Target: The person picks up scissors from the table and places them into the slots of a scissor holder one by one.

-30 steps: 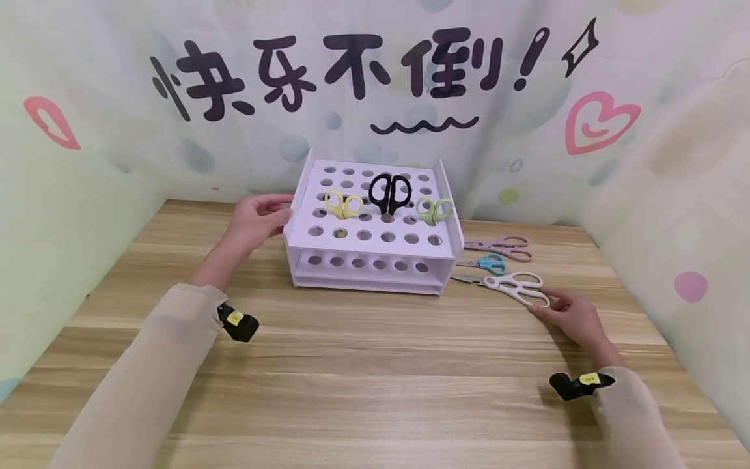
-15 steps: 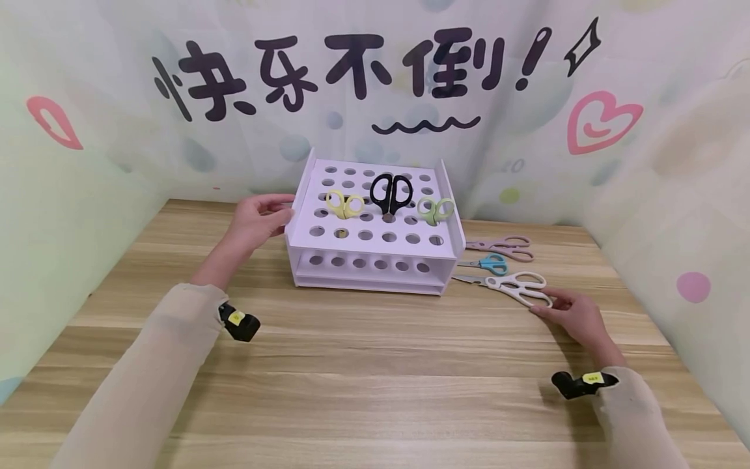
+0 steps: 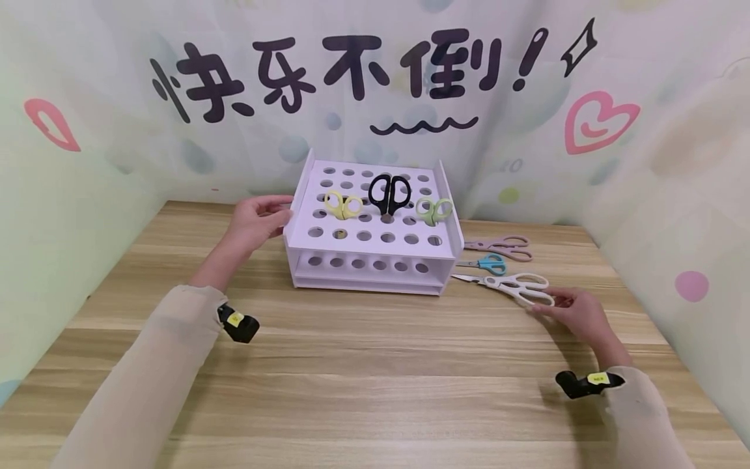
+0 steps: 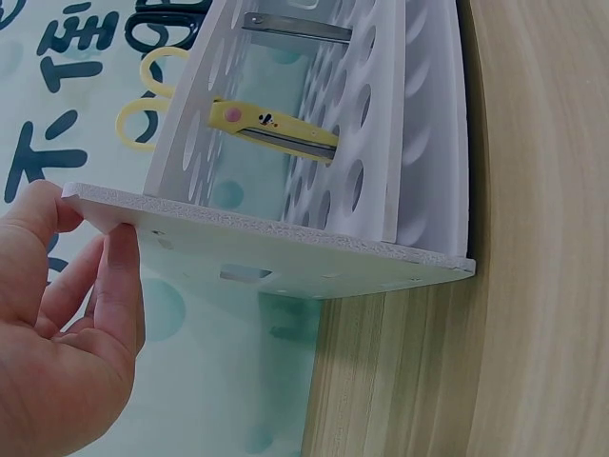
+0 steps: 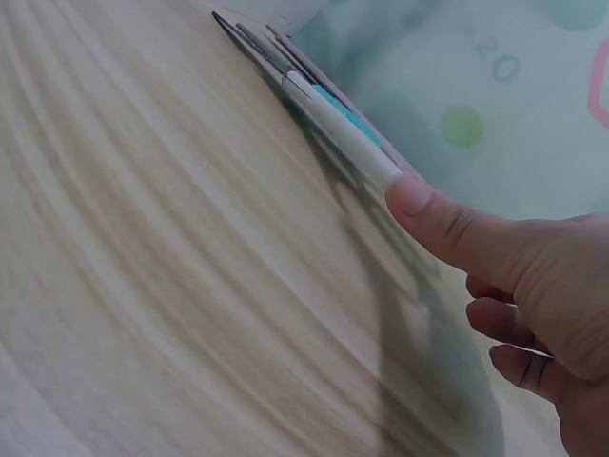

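White scissors (image 3: 501, 283) nudged slightly toward 3 o'clock, right hand (image 3: 584, 317) with them — rack (image 3: 351, 243) unmoved. Scissors at rack's 4 o'clock, handle pinched and raised, tip low. Best: firm pinch, draw tip clear of rack before turning. Left hand (image 3: 252, 225) pinches rack's 9 o'clock side; hands well apart. Blue scissors (image 3: 485, 263) just beside at 11 o'clock, pink scissors (image 3: 483, 246) beyond at 12 — likely snags. Yellow scissors (image 3: 342, 213), black scissors (image 3: 387, 207), green scissors (image 3: 433, 213) stand in rack.

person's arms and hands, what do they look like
Left sleeve and right sleeve are long and pale beige; each ends by a small black device with a yellow label, its print too small to read. The left hand and right hand are gloveless.
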Tool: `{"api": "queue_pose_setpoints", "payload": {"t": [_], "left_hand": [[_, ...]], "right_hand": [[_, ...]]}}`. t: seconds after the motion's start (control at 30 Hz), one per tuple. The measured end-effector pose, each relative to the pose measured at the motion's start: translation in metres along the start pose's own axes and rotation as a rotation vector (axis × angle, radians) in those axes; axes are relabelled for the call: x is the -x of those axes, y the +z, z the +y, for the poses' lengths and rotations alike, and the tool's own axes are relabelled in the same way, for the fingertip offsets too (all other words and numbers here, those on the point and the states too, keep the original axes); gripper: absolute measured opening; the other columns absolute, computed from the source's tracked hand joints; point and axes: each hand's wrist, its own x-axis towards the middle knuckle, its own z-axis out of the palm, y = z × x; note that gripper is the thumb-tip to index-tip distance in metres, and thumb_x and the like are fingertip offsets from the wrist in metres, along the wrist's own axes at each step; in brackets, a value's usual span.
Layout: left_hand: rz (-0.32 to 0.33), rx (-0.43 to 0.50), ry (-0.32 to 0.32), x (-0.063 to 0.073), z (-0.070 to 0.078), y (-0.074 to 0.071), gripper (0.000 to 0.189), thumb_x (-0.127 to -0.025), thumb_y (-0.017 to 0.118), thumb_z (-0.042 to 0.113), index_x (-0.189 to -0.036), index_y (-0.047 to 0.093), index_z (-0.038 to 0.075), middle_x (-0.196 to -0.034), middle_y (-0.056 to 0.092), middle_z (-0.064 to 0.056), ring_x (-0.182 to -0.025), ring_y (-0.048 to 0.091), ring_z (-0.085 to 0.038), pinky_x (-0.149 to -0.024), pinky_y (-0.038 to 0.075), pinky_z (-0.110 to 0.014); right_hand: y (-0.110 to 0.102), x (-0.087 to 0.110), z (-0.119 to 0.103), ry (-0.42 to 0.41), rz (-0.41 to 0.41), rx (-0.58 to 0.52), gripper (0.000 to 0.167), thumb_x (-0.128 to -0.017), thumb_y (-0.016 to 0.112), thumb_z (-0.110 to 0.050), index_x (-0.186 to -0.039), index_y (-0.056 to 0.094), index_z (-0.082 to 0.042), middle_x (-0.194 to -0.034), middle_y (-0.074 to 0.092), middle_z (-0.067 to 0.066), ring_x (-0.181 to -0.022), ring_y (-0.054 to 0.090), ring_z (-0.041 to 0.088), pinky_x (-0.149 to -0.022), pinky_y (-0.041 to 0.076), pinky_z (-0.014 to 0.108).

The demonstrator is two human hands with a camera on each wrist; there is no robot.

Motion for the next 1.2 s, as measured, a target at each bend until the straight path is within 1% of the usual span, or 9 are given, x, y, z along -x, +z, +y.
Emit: {"api": "queue_pose_setpoints", "payload": {"t": [0.1,0.17,0.23,0.37,0.47,0.63,0.87,1.03,1.2], "left_hand": [[-0.001,0.001,0.002,0.000,0.000,0.000,0.039,-0.089,0.056,0.012,-0.127,0.054,0.005,-0.103,0.049,-0.007,-0.085,0.052,-0.012,-0.072,0.053,-0.019],[-0.001,0.002,0.003,0.000,-0.001,0.000,0.039,-0.089,0.056,0.012,-0.127,0.054,0.004,-0.102,0.050,-0.007,-0.085,0.052,-0.012,-0.072,0.053,-0.018],[-0.001,0.006,0.004,0.000,-0.001,0.000,0.039,-0.089,0.056,0.011,-0.127,0.054,0.004,-0.102,0.050,-0.007,-0.085,0.052,-0.011,-0.071,0.053,-0.018],[-0.001,0.016,0.003,0.000,-0.001,0.000,0.039,-0.089,0.056,0.010,-0.127,0.054,0.004,-0.101,0.050,-0.006,-0.084,0.052,-0.010,-0.070,0.052,-0.017],[-0.002,0.019,0.001,0.000,-0.001,0.000,0.039,-0.089,0.056,0.010,-0.127,0.054,0.004,-0.102,0.050,-0.006,-0.084,0.052,-0.010,-0.071,0.052,-0.017],[-0.001,0.015,-0.007,0.000,-0.001,0.001,0.039,-0.089,0.056,0.011,-0.127,0.054,0.004,-0.103,0.050,-0.006,-0.085,0.052,-0.010,-0.071,0.052,-0.017],[-0.004,0.017,-0.003,0.000,0.001,0.000,0.040,-0.089,0.056,0.012,-0.128,0.054,0.005,-0.103,0.050,-0.006,-0.085,0.052,-0.010,-0.072,0.053,-0.018],[-0.002,0.019,-0.001,0.000,0.000,0.000,0.040,-0.089,0.056,0.012,-0.128,0.054,0.005,-0.102,0.050,-0.006,-0.085,0.052,-0.011,-0.072,0.053,-0.018],[-0.005,0.017,-0.002,0.000,0.000,0.000,0.040,-0.089,0.057,0.012,-0.128,0.053,0.004,-0.103,0.050,-0.006,-0.085,0.052,-0.011,-0.072,0.053,-0.018]], "right_hand": [[-0.005,0.000,-0.004,0.033,-0.032,0.007,0.057,-0.077,0.073,-0.035,-0.111,0.061,0.009,-0.091,0.062,0.020,-0.081,0.055,0.025,-0.057,0.046,0.023],[-0.008,-0.001,-0.007,0.048,-0.043,0.000,0.057,-0.078,0.073,-0.036,-0.112,0.060,0.009,-0.093,0.062,0.021,-0.083,0.056,0.027,-0.058,0.047,0.024],[-0.010,-0.001,-0.009,0.058,-0.047,-0.010,0.057,-0.078,0.072,-0.036,-0.112,0.060,0.009,-0.094,0.063,0.021,-0.082,0.058,0.022,-0.059,0.048,0.022],[-0.012,0.000,-0.012,0.041,-0.029,-0.025,0.056,-0.077,0.074,-0.032,-0.110,0.060,0.011,-0.089,0.065,0.019,-0.073,0.055,0.006,-0.057,0.047,0.018],[-0.015,0.000,-0.014,0.012,-0.006,-0.049,0.053,-0.077,0.074,-0.027,-0.109,0.060,0.012,-0.084,0.065,0.016,-0.068,0.051,0.000,-0.053,0.045,0.017],[-0.020,-0.001,-0.020,-0.044,0.044,-0.114,0.047,-0.078,0.074,-0.017,-0.111,0.058,0.012,-0.077,0.064,0.011,-0.063,0.053,-0.004,-0.051,0.045,0.015],[-0.028,-0.004,-0.032,-0.080,0.095,-0.228,0.045,-0.079,0.072,-0.011,-0.115,0.056,0.011,-0.074,0.058,-0.013,-0.065,0.056,-0.006,-0.054,0.048,0.011],[-0.031,-0.007,-0.039,-0.121,0.120,-0.325,0.042,-0.078,0.071,-0.004,-0.118,0.058,0.005,-0.076,0.060,-0.012,-0.067,0.059,-0.005,-0.058,0.049,0.010],[-0.038,-0.007,-0.050,-0.120,0.089,-0.374,0.043,-0.081,0.069,-0.005,-0.122,0.059,-0.005,-0.081,0.061,-0.014,-0.073,0.061,-0.005,-0.062,0.049,0.009]]}}
